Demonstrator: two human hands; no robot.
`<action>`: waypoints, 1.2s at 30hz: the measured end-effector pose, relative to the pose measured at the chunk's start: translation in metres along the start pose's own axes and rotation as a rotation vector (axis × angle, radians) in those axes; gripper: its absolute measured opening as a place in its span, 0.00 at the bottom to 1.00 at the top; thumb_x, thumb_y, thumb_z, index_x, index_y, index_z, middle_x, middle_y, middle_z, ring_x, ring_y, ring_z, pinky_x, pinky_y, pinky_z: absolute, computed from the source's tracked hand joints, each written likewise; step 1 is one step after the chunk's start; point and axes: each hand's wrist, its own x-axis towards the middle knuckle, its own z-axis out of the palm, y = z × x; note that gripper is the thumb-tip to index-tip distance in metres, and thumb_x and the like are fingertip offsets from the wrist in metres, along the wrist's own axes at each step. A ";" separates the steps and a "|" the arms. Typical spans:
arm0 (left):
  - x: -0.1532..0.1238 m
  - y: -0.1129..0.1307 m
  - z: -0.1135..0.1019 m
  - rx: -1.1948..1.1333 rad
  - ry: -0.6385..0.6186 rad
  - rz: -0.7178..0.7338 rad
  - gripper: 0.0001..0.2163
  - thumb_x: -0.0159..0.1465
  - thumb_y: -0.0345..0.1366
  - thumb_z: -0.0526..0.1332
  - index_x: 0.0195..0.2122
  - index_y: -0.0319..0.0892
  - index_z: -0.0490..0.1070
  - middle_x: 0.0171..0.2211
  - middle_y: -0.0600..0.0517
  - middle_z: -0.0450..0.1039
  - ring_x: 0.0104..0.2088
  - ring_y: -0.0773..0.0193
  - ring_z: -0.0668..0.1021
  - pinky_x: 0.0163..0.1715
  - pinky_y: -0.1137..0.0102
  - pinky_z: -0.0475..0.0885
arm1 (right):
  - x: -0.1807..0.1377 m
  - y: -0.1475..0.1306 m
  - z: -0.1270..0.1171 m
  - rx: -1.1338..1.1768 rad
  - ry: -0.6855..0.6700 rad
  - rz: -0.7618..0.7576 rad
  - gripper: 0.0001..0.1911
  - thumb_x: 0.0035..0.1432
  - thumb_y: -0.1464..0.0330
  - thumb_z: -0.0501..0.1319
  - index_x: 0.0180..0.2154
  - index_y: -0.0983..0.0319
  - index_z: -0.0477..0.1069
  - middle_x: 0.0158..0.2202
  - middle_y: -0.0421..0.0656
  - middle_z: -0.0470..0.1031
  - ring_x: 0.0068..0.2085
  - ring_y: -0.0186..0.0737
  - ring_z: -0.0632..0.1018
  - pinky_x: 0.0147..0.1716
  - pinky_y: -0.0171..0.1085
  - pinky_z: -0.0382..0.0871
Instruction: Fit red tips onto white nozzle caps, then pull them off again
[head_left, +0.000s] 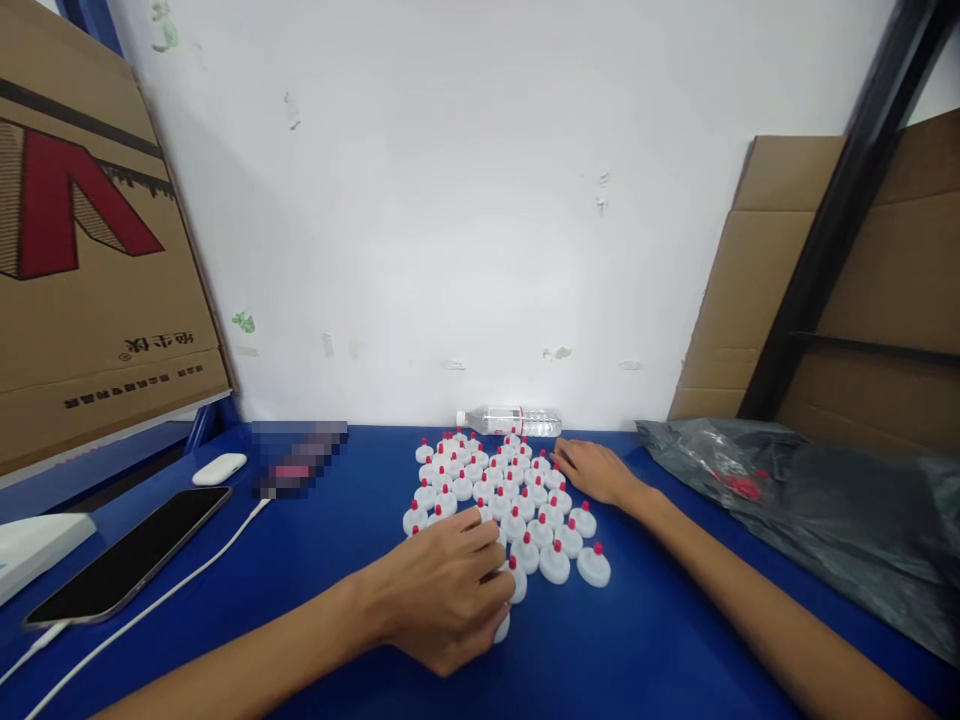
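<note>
Many small round white caps with red tips point(554, 565) stand upright in a close cluster on the blue table. My left hand point(454, 590) is curled over the cluster's near left side and hides some of them. At its thumb and fingertips a white cap point(502, 628) shows in part; the fingers appear closed on it, its top hidden. Another cap point(516, 582) stands right by the knuckles. My right hand point(592, 470) rests palm down at the cluster's far right edge, fingers stretched out, holding nothing, its fingertips close to the outer caps.
A clear plastic bottle point(517, 421) lies against the white wall. To the left are a black-screened phone point(131, 555), a white earbud case point(220, 469), a white cable point(172, 590) and a blurred-out object point(300, 462). Grey plastic bags point(817, 510) cover the right side; cardboard point(757, 290) leans behind.
</note>
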 end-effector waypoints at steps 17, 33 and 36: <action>-0.004 -0.009 -0.009 0.072 0.379 -0.022 0.04 0.68 0.30 0.56 0.39 0.37 0.70 0.26 0.51 0.71 0.28 0.63 0.69 0.28 0.65 0.65 | -0.003 -0.009 -0.016 -0.026 0.132 0.048 0.17 0.72 0.60 0.45 0.40 0.59 0.69 0.36 0.47 0.78 0.37 0.46 0.78 0.34 0.38 0.61; -0.007 -0.022 -0.001 0.159 0.434 -0.256 0.05 0.71 0.32 0.55 0.37 0.39 0.66 0.30 0.49 0.73 0.32 0.61 0.71 0.33 0.66 0.65 | -0.057 -0.121 -0.068 0.204 0.650 -0.840 0.16 0.68 0.58 0.55 0.46 0.64 0.71 0.37 0.46 0.78 0.37 0.42 0.76 0.41 0.43 0.65; -0.007 -0.021 -0.003 0.185 0.336 -0.265 0.06 0.68 0.29 0.53 0.34 0.39 0.66 0.29 0.48 0.70 0.32 0.59 0.69 0.33 0.64 0.64 | -0.056 -0.122 -0.064 0.145 0.677 -0.857 0.13 0.69 0.62 0.56 0.41 0.64 0.72 0.33 0.44 0.77 0.33 0.40 0.75 0.39 0.41 0.65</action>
